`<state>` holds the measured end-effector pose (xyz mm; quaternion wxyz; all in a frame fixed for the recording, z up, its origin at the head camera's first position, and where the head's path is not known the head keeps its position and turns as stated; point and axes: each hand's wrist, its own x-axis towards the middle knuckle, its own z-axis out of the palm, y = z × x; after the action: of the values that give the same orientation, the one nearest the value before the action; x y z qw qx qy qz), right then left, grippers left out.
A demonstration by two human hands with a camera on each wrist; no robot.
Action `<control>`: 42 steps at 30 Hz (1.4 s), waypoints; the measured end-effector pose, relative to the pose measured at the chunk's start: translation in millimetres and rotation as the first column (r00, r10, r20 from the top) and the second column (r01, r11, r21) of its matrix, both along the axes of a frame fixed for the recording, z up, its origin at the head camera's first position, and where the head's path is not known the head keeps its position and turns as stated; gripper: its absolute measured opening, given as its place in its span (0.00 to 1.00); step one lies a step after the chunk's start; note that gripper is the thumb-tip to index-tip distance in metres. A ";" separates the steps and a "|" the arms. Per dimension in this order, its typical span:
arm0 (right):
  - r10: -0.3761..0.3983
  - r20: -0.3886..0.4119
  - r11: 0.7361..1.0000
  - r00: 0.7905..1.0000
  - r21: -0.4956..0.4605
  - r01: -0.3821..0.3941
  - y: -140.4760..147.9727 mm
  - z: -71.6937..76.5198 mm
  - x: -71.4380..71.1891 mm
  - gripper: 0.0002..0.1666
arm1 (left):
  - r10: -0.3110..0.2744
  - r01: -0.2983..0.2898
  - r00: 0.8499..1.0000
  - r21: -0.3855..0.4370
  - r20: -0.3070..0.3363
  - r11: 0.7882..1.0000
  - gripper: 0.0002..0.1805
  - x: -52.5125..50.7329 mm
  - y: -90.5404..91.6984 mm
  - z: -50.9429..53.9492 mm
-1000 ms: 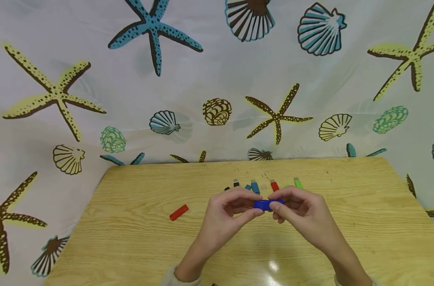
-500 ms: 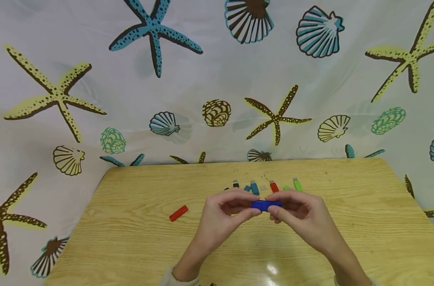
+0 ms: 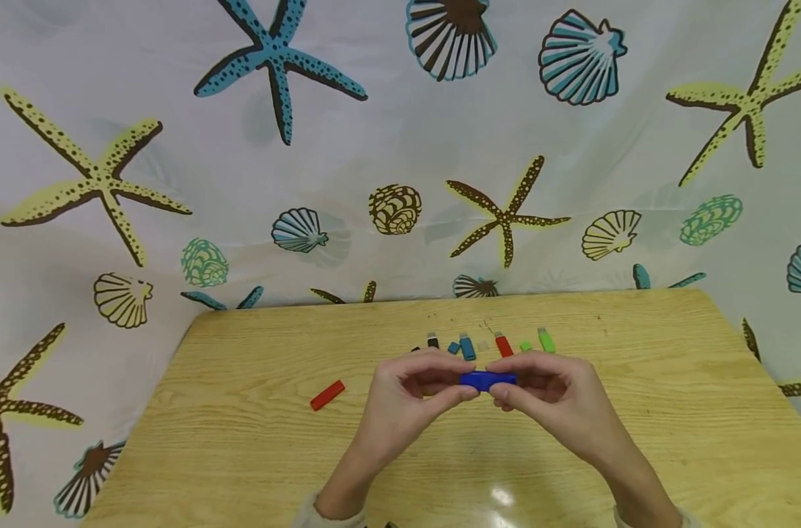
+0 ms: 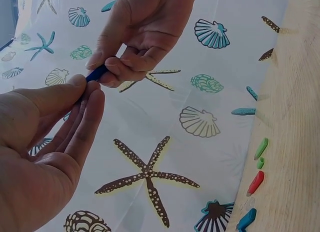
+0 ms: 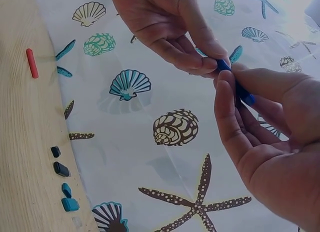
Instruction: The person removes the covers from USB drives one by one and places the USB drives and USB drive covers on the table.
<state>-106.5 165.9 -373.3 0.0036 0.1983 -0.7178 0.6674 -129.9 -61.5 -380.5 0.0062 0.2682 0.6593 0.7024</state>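
A blue USB stick [image 3: 485,380] is held level above the table between both hands, its metal plug not showing. My left hand [image 3: 400,400] pinches its left end with thumb and fingers, and my right hand [image 3: 562,396] pinches the right end. Seen from the left wrist, the blue stick [image 4: 96,73] bridges the two sets of fingertips. One end of the blue stick [image 5: 245,96] sticks out past the right thumb in the right wrist view. Part of its body is hidden by the fingers.
Behind the hands lie a black USB stick [image 3: 433,341], a teal one [image 3: 467,347], a red one [image 3: 503,344] and a green one [image 3: 546,339], with small loose caps. A red stick-like piece [image 3: 327,395] lies left on the wooden table [image 3: 242,455]. A patterned curtain [image 3: 348,161] hangs behind.
Both hands keep their pinch on the blue USB stick. They have drifted very slightly left in the head view, along with a small shift of the whole scene.
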 end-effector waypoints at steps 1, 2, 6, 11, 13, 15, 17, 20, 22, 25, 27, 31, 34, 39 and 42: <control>0.001 -0.014 1.000 1.000 0.003 -0.001 0.0 0.3 0.3 0.10 | -0.002 0.002 1.000 0.003 0.002 1.000 0.11 -0.2 -0.3 0.0; 0.001 -0.028 1.000 1.000 0.006 -0.001 -0.1 0.7 0.7 0.11 | -0.006 0.006 1.000 0.008 0.005 1.000 0.11 -0.3 -0.6 0.0; 0.002 -0.064 1.000 0.998 0.000 -0.002 -0.5 0.5 1.4 0.11 | -0.015 0.015 1.000 0.020 0.014 1.000 0.10 -0.4 -1.2 -0.1; 0.001 -0.099 1.000 0.995 -0.013 -0.003 -0.7 -1.0 1.5 0.12 | -0.029 0.029 1.000 0.026 0.003 0.999 0.11 -0.4 -1.6 -0.3; -0.007 -0.110 1.000 0.994 -0.010 0.006 -0.8 -1.4 1.7 0.13 | -0.031 0.031 1.000 0.024 -0.001 0.999 0.11 -0.5 -1.8 -0.6; -0.014 -0.119 1.000 0.993 -0.003 0.014 -1.1 -1.8 1.9 0.13 | -0.031 0.031 0.999 0.018 -0.010 0.999 0.12 -0.4 -2.2 -0.9; -0.022 -0.128 1.000 0.992 0.004 0.022 -1.6 -2.1 2.1 0.13 | -0.028 0.028 0.999 0.009 -0.020 1.000 0.12 0.0 -2.6 -1.3; -0.022 -0.152 1.000 0.988 0.007 0.024 -2.6 -2.5 2.2 0.12 | -0.022 0.022 0.999 -0.002 -0.029 1.000 0.13 0.8 -3.1 -1.0; -0.021 -0.169 1.000 0.985 0.007 0.023 -3.0 -2.6 1.8 0.12 | -0.018 0.017 0.999 -0.007 -0.027 1.000 0.13 1.4 -3.2 -0.5; -0.020 -0.188 1.000 0.982 0.004 0.021 -3.1 -2.2 1.1 0.12 | -0.013 0.013 1.000 -0.012 -0.025 1.000 0.13 1.9 -3.0 0.6; -0.020 -0.187 1.000 0.982 0.006 0.021 -2.6 -1.4 0.7 0.12 | -0.013 0.013 1.000 -0.015 -0.027 1.000 0.13 1.9 -3.0 1.1; -0.013 -0.180 1.000 0.983 0.015 0.016 -1.6 0.2 0.5 0.13 | -0.019 0.019 0.999 -0.017 -0.039 1.000 0.11 1.3 -3.2 2.0; 0.006 -0.178 1.000 0.984 0.023 -0.002 -0.3 0.5 0.2 0.13 | -0.046 0.045 0.996 -0.016 -0.070 0.999 0.10 -0.6 -4.5 1.9; -0.028 -0.193 0.999 0.981 0.033 0.036 11.0 3.1 1.3 0.14 | -0.045 0.047 0.994 0.021 -0.096 0.999 0.10 -6.0 -17.7 3.4; -0.082 -0.203 0.996 0.976 0.018 0.087 24.5 6.4 3.8 0.15 | 0.021 -0.013 0.995 0.083 -0.093 0.996 0.11 -9.2 -31.7 6.5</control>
<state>-102.7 190.4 -366.9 0.1020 0.2342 -0.7306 0.6332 -139.1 -93.2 -374.0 -0.0418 0.2953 0.6317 0.7155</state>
